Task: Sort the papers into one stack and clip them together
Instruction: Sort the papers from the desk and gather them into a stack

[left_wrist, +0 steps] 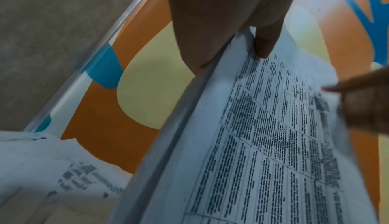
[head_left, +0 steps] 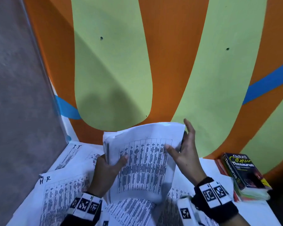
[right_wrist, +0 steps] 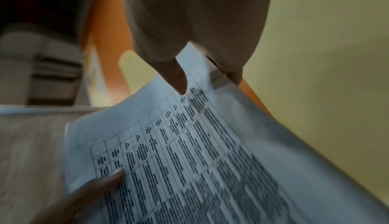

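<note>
A stack of printed table sheets [head_left: 145, 162] stands upright above the table, bowed at the top. My left hand [head_left: 114, 160] grips its left edge, thumb on the front page and fingers behind [left_wrist: 231, 36]. My right hand [head_left: 178, 141] pinches the right edge, thumb on the front sheet and straight fingers behind it [right_wrist: 200, 53]. A small dark object [head_left: 183, 138] shows between the right fingers and the paper edge; I cannot tell what it is. The stack's layered left edge [left_wrist: 189, 127] shows in the left wrist view, its front page [right_wrist: 200, 161] in the right wrist view.
Loose sheets lie on the white table [head_left: 219, 170]: one marked "H.R" [head_left: 59, 193], one marked "I.T" [head_left: 72, 155], others under my wrists [head_left: 134, 209]. An Oxford Thesaurus [head_left: 245, 172] tops a book pile at the right. An orange-and-green wall stands behind, a grey partition [head_left: 23, 95] at the left.
</note>
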